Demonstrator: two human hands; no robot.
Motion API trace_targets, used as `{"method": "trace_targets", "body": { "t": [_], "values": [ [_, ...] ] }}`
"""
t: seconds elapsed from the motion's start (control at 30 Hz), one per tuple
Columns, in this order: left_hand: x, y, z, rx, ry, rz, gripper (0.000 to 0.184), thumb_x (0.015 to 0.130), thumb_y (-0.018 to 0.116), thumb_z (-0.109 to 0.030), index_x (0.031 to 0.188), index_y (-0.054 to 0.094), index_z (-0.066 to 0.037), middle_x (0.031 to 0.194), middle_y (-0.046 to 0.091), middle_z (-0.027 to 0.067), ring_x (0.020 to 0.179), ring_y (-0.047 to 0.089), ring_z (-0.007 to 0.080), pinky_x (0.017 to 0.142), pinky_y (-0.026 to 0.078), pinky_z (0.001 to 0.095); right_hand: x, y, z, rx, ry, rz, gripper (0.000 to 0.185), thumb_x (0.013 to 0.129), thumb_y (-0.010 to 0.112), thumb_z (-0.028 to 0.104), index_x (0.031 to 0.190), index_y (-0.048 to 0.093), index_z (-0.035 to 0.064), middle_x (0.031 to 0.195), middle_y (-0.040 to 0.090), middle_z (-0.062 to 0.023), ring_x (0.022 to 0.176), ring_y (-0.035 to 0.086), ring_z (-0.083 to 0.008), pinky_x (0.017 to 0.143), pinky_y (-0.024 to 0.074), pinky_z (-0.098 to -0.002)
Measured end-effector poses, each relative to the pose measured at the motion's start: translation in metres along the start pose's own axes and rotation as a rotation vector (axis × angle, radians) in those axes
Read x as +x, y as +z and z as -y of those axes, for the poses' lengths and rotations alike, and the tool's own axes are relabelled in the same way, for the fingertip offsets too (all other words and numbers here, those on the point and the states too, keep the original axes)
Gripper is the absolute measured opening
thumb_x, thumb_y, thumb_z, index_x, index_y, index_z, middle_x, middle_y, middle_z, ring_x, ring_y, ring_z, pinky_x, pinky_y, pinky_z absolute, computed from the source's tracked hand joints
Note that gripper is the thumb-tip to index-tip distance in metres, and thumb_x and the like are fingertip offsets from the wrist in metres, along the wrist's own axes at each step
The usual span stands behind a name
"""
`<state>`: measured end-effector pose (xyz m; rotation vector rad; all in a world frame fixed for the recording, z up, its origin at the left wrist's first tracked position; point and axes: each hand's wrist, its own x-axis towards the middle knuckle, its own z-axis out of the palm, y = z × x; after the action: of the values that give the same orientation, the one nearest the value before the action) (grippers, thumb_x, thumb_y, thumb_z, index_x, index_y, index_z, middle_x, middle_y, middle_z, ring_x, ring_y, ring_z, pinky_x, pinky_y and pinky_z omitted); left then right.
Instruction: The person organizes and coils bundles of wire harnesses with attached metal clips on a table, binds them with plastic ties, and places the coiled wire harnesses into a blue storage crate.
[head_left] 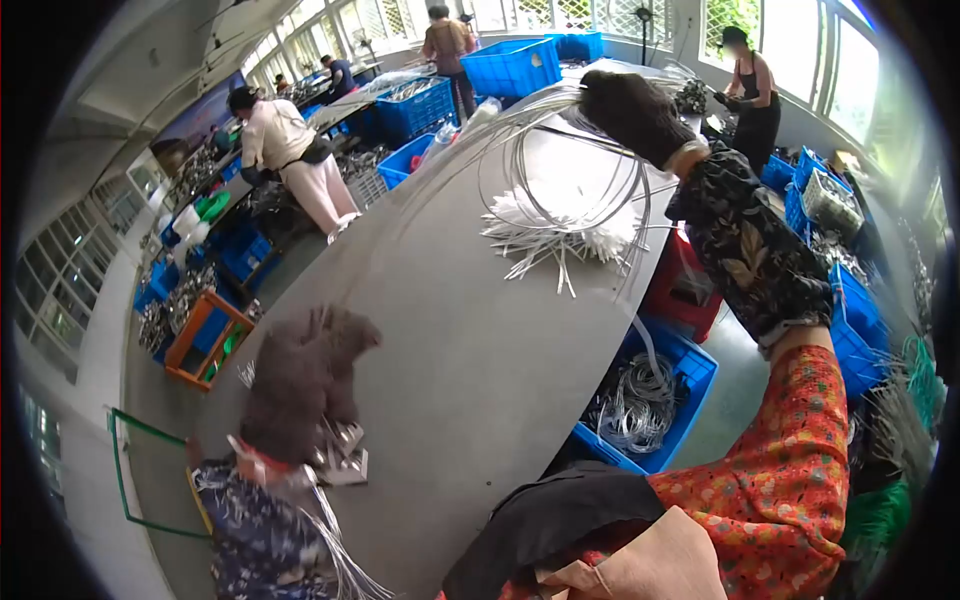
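My right hand (635, 112), in a dark brown glove, is stretched out to the far side of the grey table (420, 330). It is closed on a bundle of thin grey cables (520, 118) that loops and sweeps across the tabletop. Below it lies a pile of white strips or cable ends (570, 225). My left hand (305, 385), gloved alike, hovers or rests at the table's left side; motion smears its fingers. Next to its wrist are shiny metal pieces (343, 458), and pale thin cables (340, 550) trail beside the sleeve.
A blue crate (695, 400) with coiled cables stands by the table's right edge, near a red stool (685, 285). More blue crates (512, 66) are at the back. Co-workers (285, 150) stand at other benches; another person (752, 95) stands at the far right.
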<state>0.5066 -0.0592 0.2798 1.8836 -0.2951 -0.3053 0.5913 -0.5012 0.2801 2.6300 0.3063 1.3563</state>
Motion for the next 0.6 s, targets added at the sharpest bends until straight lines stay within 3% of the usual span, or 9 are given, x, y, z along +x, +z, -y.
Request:
{"method": "trace_targets", "body": {
  "t": [0.03, 0.13, 0.27, 0.33, 0.4, 0.43, 0.5, 0.53, 0.6],
  "values": [
    [-0.015, 0.007, -0.011, 0.006, 0.009, 0.012, 0.018, 0.087, 0.067, -0.021, 0.085, 0.066, -0.003, 0.058, 0.049, -0.005, 0.043, 0.042, 0.0034, 0.04, 0.032, 0.0222, 0.0, -0.018, 0.013, -0.195, 0.224, 0.051, 0.026, 0.083, 0.07, 0.025, 0.102, 0.06, 0.0111, 0.082, 0.066, -0.0071, 0.076, 0.067, -0.0304, 0.065, 0.0513, -0.0448],
    [-0.054, 0.019, -0.036, -0.007, -0.284, 0.085, 0.021, 0.088, 0.063, -0.02, 0.091, 0.066, 0.001, 0.06, 0.051, -0.0013, 0.047, 0.045, 0.0069, 0.042, 0.035, 0.0248, -0.017, -0.011, -0.025, -0.496, 0.205, -0.011, 0.07, 0.073, 0.077, 0.033, 0.133, 0.046, 0.016, 0.121, 0.052, -0.0102, 0.108, 0.055, -0.0315, 0.084, 0.0466, -0.0473],
    [-0.076, 0.003, -0.02, -0.078, -0.562, 0.195, 0.022, 0.088, 0.06, -0.016, 0.094, 0.066, 0.004, 0.065, 0.055, 0.0032, 0.05, 0.051, 0.0108, 0.044, 0.039, 0.0264, -0.069, -0.015, -0.062, -0.705, 0.217, -0.058, 0.073, 0.077, 0.067, 0.019, 0.145, 0.04, 0.0114, 0.139, 0.046, -0.0169, 0.121, 0.049, -0.0332, 0.09, 0.0419, -0.0501],
    [-0.09, -0.004, 0.004, -0.111, -0.623, 0.255, 0.016, 0.088, 0.059, -0.009, 0.097, 0.066, 0.002, 0.073, 0.06, 0.0061, 0.057, 0.058, 0.0124, 0.048, 0.045, 0.0288, -0.099, -0.024, -0.087, -0.771, 0.267, -0.003, 0.075, 0.077, 0.066, 0.019, 0.146, 0.038, 0.0116, 0.141, 0.044, -0.0187, 0.122, 0.048, -0.0341, 0.091, 0.0415, -0.0508],
    [-0.108, -0.018, 0.029, -0.368, -0.701, 0.39, 0.02, 0.088, 0.07, -0.02, 0.09, 0.067, -0.001, 0.063, 0.061, 0.0048, 0.049, 0.055, 0.0139, 0.046, 0.043, 0.0265, -0.145, -0.017, -0.139, -0.884, 0.29, -0.006, 0.081, 0.076, 0.064, 0.016, 0.15, 0.033, 0.0127, 0.144, 0.042, -0.0203, 0.124, 0.047, -0.0356, 0.092, 0.0402, -0.0524],
    [-0.113, -0.023, 0.04, -0.353, -0.7, 0.398, 0.02, 0.088, 0.07, -0.02, 0.09, 0.067, -0.001, 0.063, 0.061, 0.0048, 0.049, 0.055, 0.0139, 0.046, 0.043, 0.0265, -0.155, -0.035, -0.128, -0.914, 0.431, 0.08, 0.075, 0.078, 0.062, 0.011, 0.148, 0.037, 0.0119, 0.143, 0.043, -0.0208, 0.124, 0.046, -0.0388, 0.092, 0.0392, -0.0542],
    [-0.107, -0.03, 0.071, -0.292, -0.717, 0.372, 0.026, 0.088, 0.071, -0.026, 0.085, 0.068, -0.001, 0.062, 0.06, 0.0032, 0.051, 0.055, 0.0131, 0.048, 0.044, 0.0297, -0.163, -0.035, -0.124, -0.899, 0.756, 0.078, 0.051, 0.083, 0.063, 0.015, 0.133, 0.055, 0.0077, 0.122, 0.061, -0.0189, 0.105, 0.058, -0.0311, 0.082, 0.0438, -0.0476],
    [-0.096, -0.039, 0.095, -0.294, -0.725, 0.379, 0.026, 0.088, 0.071, -0.026, 0.085, 0.068, -0.001, 0.062, 0.06, 0.0032, 0.051, 0.055, 0.0131, 0.048, 0.044, 0.0297, -0.168, -0.031, -0.13, -0.904, 0.753, 0.089, 0.051, 0.083, 0.063, 0.015, 0.133, 0.055, 0.0077, 0.122, 0.061, -0.0189, 0.105, 0.058, -0.0311, 0.082, 0.0438, -0.0476],
    [-0.071, -0.067, 0.145, 0.681, 0.639, 0.519, 0.017, 0.087, 0.056, -0.002, 0.1, 0.067, 0.001, 0.081, 0.064, 0.0104, 0.066, 0.064, 0.0169, 0.056, 0.052, 0.0307, -0.175, -0.012, -0.15, -0.338, 0.82, 0.15, 0.042, 0.085, 0.065, 0.018, 0.124, 0.061, 0.0064, 0.109, 0.065, -0.0169, 0.095, 0.059, -0.0274, 0.077, 0.0448, -0.0441]
  ]
}}
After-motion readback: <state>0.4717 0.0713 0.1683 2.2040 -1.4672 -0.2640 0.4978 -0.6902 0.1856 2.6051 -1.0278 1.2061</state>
